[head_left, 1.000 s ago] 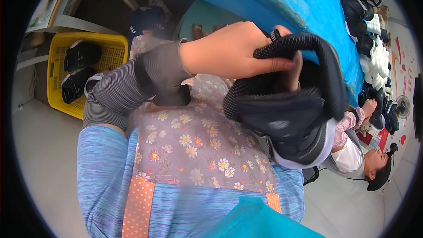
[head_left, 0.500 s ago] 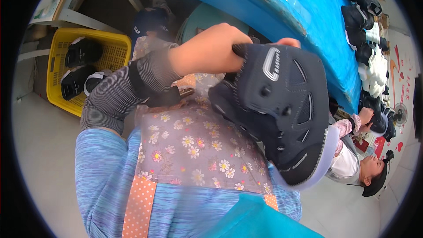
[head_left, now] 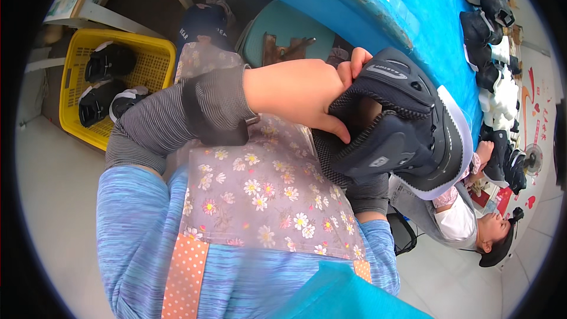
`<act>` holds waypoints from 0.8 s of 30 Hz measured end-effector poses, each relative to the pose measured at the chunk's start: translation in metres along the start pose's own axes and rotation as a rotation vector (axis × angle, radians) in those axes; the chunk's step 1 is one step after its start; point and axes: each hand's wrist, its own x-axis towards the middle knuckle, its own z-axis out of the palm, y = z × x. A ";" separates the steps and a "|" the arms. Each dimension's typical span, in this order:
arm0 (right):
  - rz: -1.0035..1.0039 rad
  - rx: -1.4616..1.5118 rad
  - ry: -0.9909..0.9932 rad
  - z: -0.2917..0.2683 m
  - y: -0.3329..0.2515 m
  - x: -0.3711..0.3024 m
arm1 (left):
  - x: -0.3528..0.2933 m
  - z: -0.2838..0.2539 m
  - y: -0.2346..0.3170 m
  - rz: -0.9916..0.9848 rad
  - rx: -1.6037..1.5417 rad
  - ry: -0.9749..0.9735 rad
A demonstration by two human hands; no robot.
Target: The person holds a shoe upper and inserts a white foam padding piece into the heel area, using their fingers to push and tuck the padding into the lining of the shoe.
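My left hand [head_left: 328, 91] grips a black padded boot [head_left: 413, 136] by its collar. The thumb lies along the near rim of the opening and the fingers sit on the far rim. The boot is tilted, its opening toward my left hand and its toe, edged in pale white, to the right. Stitching and perforated trim run along the collar. A striped right sleeve [head_left: 367, 196] shows below the boot, but my right hand is hidden behind or inside it, so its fingers cannot be made out.
A yellow plastic basket [head_left: 68, 91] at the left holds several black boots. A blue-covered table [head_left: 437, 65] runs along the far side, with boots lined up at its right. A green stool [head_left: 269, 20] carries a brown metal piece. At the right, a person [head_left: 463, 218] handles another boot.
The boot has been turned: its side panel faced me before, and now its opening shows. My left hand has shifted right along the collar, its thumb now in view at the rim.
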 end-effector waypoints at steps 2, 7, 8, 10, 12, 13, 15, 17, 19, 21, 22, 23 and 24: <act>-0.224 -0.120 0.043 0.010 0.005 0.005 | 0.004 0.002 -0.005 0.057 0.021 0.156; -0.640 -0.560 0.036 0.013 -0.001 0.001 | 0.011 -0.015 0.003 -0.023 0.129 0.357; -0.648 -0.597 0.010 0.015 -0.005 -0.002 | 0.014 -0.009 0.002 0.082 0.070 0.444; -0.617 -0.630 -0.059 0.013 -0.005 -0.003 | 0.015 -0.006 0.001 0.133 0.082 0.382; -0.605 -0.649 -0.087 0.015 -0.001 -0.010 | 0.017 -0.004 0.002 0.203 0.037 0.259; -0.600 -0.645 -0.097 0.015 0.001 -0.010 | 0.017 -0.003 0.002 0.204 0.036 0.256; -0.590 -0.647 -0.110 0.014 0.004 -0.013 | 0.018 -0.004 -0.001 0.197 0.043 0.230; -0.590 -0.652 -0.116 0.013 0.008 -0.015 | 0.014 -0.006 -0.004 0.104 -0.033 0.210; -0.609 -0.668 -0.118 0.010 0.007 -0.016 | 0.012 -0.004 -0.016 -0.036 0.181 0.234; -0.654 -0.716 -0.096 0.014 -0.001 -0.019 | 0.016 -0.008 -0.013 -0.128 0.341 0.183; -0.679 -0.740 -0.081 0.017 -0.004 -0.020 | 0.022 -0.005 -0.017 0.071 0.254 0.450; -0.693 -0.758 -0.071 0.016 -0.007 -0.020 | 0.026 -0.003 -0.018 0.267 0.163 0.715; -0.708 -0.775 -0.067 0.016 -0.011 -0.020 | 0.023 -0.005 -0.018 0.291 0.060 0.598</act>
